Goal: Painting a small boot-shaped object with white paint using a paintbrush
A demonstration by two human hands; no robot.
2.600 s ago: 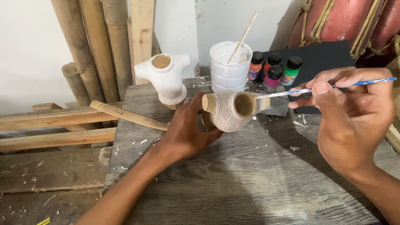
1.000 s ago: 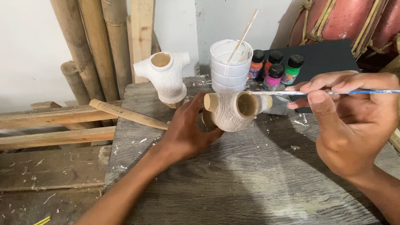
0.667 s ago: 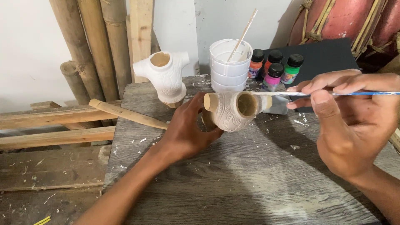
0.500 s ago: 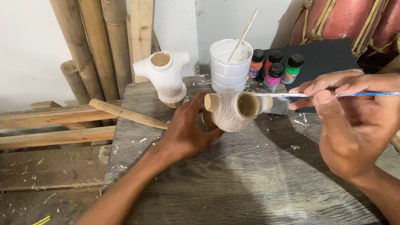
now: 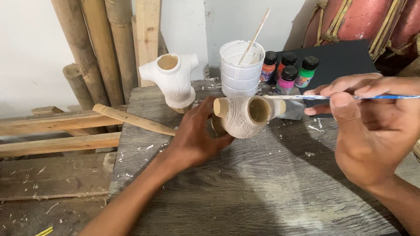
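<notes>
Two hands busy: left hand (image 5: 197,140) grips carved vase (image 5: 245,116), right hand (image 5: 372,126) pinches paintbrush (image 5: 306,97); stacked cups (image 5: 240,70) behind vase could tip if bumped.

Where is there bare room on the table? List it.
Free: the near tabletop between the left hand and right hand. Crowded: the back edge, with the white carved piece, cup stack and paint bottles.

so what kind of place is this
Likely a small craft workshop: the left hand steadies a carved white vessel, the right hand holds a fine brush, with paint bottles and bamboo poles nearby.
</notes>
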